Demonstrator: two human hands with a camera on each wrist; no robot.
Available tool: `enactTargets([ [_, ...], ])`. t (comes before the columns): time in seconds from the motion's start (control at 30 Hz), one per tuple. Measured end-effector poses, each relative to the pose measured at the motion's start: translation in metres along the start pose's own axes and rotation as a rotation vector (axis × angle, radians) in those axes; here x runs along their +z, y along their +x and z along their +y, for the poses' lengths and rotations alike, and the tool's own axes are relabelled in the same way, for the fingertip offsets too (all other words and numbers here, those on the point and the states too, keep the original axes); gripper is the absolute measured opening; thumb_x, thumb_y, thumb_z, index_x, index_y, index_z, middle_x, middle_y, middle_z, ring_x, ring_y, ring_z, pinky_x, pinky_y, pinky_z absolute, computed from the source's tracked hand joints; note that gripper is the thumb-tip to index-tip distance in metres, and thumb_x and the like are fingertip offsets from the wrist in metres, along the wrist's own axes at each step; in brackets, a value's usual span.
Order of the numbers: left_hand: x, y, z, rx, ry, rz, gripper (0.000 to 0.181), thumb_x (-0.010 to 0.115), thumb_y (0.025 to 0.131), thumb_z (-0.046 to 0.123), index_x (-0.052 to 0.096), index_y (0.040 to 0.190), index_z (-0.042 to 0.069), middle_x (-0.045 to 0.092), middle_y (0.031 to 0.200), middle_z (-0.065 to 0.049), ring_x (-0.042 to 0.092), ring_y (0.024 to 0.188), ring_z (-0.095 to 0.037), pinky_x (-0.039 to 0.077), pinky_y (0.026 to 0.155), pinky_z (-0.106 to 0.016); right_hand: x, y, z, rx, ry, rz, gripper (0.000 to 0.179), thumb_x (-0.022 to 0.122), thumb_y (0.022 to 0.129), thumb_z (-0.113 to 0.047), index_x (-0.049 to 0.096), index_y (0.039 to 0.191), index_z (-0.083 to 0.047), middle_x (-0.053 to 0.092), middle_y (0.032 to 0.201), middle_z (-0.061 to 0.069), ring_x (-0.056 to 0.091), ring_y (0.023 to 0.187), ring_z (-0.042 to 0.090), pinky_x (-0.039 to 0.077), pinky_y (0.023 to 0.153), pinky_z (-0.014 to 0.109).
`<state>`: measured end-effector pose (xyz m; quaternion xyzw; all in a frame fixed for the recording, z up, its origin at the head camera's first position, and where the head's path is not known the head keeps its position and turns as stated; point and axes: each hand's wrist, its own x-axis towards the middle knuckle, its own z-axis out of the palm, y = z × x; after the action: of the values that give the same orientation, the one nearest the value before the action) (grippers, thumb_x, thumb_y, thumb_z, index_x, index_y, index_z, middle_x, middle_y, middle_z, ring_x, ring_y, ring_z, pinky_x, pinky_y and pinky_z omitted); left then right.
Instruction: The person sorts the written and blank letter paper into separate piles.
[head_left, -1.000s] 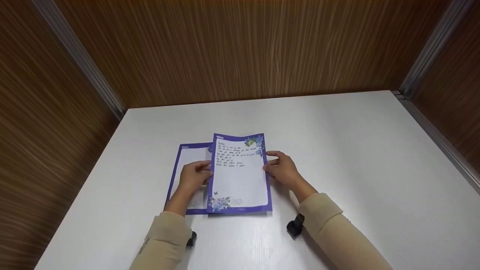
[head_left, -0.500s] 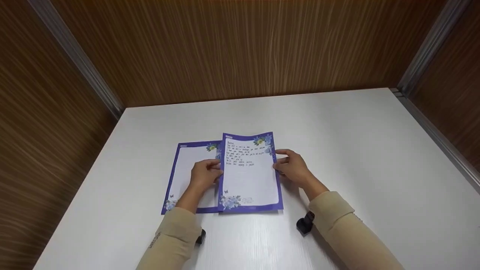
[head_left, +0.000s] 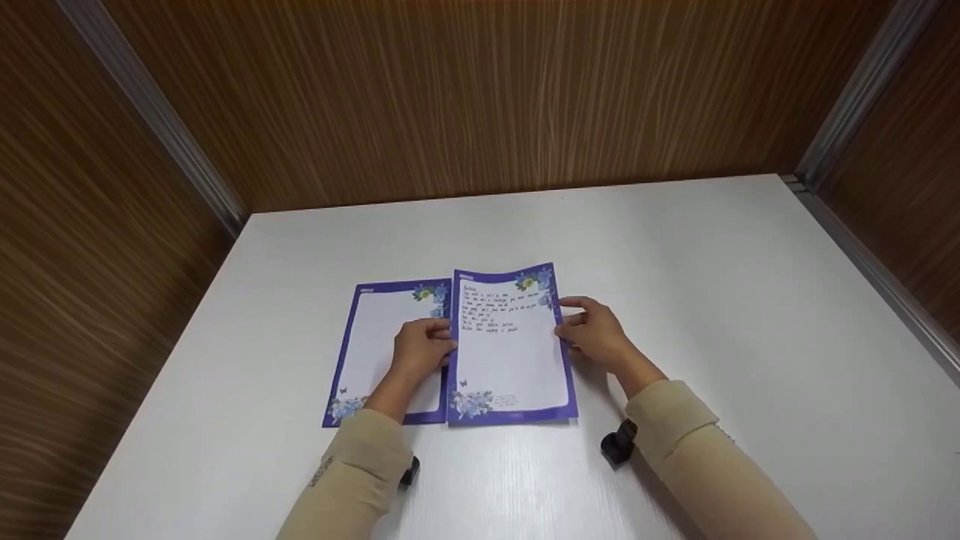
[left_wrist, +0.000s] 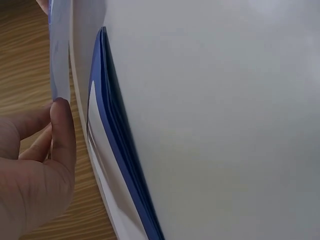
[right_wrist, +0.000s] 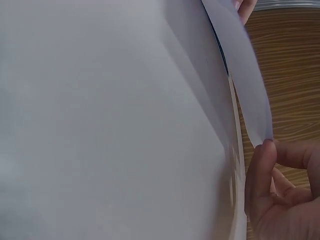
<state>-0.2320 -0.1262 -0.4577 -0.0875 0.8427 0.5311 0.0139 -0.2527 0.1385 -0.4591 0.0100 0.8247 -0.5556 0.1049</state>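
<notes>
A purple-bordered sheet of paper (head_left: 510, 367), with lines of handwriting and blue flowers in two corners, is held up over the white table. My left hand (head_left: 421, 346) pinches its left edge between thumb and fingers, and my right hand (head_left: 596, 334) pinches its right edge. The sheet bows slightly along the top. To its left lies a stack of like-bordered paper (head_left: 367, 330), with no handwriting showing on top and partly covered by my left hand and forearm. In the left wrist view several layers show along the stack's edge (left_wrist: 120, 135).
The white table (head_left: 712, 300) spreads around the papers, with wood-grain panels (head_left: 480, 97) behind and at both sides. Metal corner posts (head_left: 157, 112) stand at the back. Black devices (head_left: 619, 444) sit at both wrists.
Both hands have carried the handwritten sheet to the right, off most of the stack. More of the stack's top sheet, including its corner flowers, now shows.
</notes>
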Motion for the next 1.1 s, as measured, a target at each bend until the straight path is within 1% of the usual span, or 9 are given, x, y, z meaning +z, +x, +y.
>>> enactTargets([
  [0.17, 0.0023, -0.001, 0.0006, 0.022, 0.015, -0.006, 0.034, 0.069, 0.08, -0.01, 0.065, 0.113, -0.006, 0.067, 0.094, -0.012, 0.065, 0.078, -0.018, 0.056, 0.06, -0.025, -0.0023, -0.0006, 0.0004, 0.004, -0.02, 0.008, 0.053, 0.063, 0.089, -0.002, 0.044, 0.138, -0.001, 0.06, 0.098, 0.013, 0.058, 0.076, 0.016, 0.049, 0.059, 0.024],
  [0.3, 0.0042, -0.0014, 0.001, 0.022, 0.043, -0.017, 0.034, 0.07, 0.08, -0.008, 0.065, 0.114, -0.006, 0.068, 0.094, -0.012, 0.065, 0.075, -0.017, 0.056, 0.061, -0.025, -0.0028, -0.0003, 0.0013, 0.013, -0.031, 0.012, 0.053, 0.063, 0.089, -0.002, 0.044, 0.138, 0.0, 0.061, 0.099, 0.014, 0.058, 0.075, 0.016, 0.049, 0.057, 0.024],
  [0.4, 0.0049, -0.0022, 0.0014, 0.01, 0.05, -0.028, 0.035, 0.069, 0.081, -0.007, 0.065, 0.115, -0.005, 0.068, 0.094, -0.012, 0.064, 0.072, -0.015, 0.055, 0.06, -0.024, -0.0028, 0.0002, 0.0013, 0.022, -0.05, 0.017, 0.053, 0.064, 0.089, -0.002, 0.044, 0.138, 0.0, 0.06, 0.099, 0.012, 0.058, 0.075, 0.016, 0.048, 0.057, 0.024],
  [0.53, 0.0048, -0.0031, 0.0013, -0.003, 0.052, -0.037, 0.035, 0.069, 0.081, -0.007, 0.065, 0.115, -0.005, 0.067, 0.092, -0.011, 0.063, 0.069, -0.014, 0.055, 0.06, -0.024, -0.0024, 0.0007, 0.0007, 0.036, -0.077, 0.031, 0.053, 0.065, 0.088, -0.003, 0.045, 0.137, 0.0, 0.06, 0.101, 0.011, 0.059, 0.079, 0.017, 0.049, 0.059, 0.024],
  [0.77, 0.0053, -0.0036, 0.0004, -0.001, 0.058, -0.038, 0.033, 0.069, 0.08, -0.008, 0.065, 0.113, -0.006, 0.068, 0.091, -0.012, 0.064, 0.066, -0.014, 0.055, 0.058, -0.024, -0.0027, 0.0009, 0.0026, 0.049, -0.096, 0.044, 0.053, 0.066, 0.087, -0.004, 0.045, 0.136, 0.001, 0.061, 0.111, 0.016, 0.061, 0.09, 0.023, 0.053, 0.067, 0.027],
  [0.9, 0.0049, -0.0043, 0.0012, 0.0, 0.085, -0.038, 0.033, 0.07, 0.081, -0.006, 0.065, 0.113, -0.006, 0.068, 0.093, -0.012, 0.064, 0.069, -0.016, 0.055, 0.059, -0.024, -0.0028, 0.0005, 0.0031, 0.052, -0.114, 0.057, 0.053, 0.066, 0.087, -0.005, 0.046, 0.135, 0.002, 0.061, 0.113, 0.018, 0.062, 0.092, 0.024, 0.054, 0.068, 0.028],
  [1.1, 0.0034, -0.0041, 0.0014, -0.022, 0.1, -0.044, 0.035, 0.068, 0.083, -0.004, 0.064, 0.117, -0.004, 0.066, 0.099, -0.012, 0.065, 0.081, -0.019, 0.056, 0.063, -0.024, -0.0028, -0.0002, 0.002, 0.066, -0.147, 0.066, 0.051, 0.065, 0.088, -0.006, 0.047, 0.134, 0.003, 0.061, 0.113, 0.018, 0.062, 0.091, 0.024, 0.055, 0.069, 0.03],
])
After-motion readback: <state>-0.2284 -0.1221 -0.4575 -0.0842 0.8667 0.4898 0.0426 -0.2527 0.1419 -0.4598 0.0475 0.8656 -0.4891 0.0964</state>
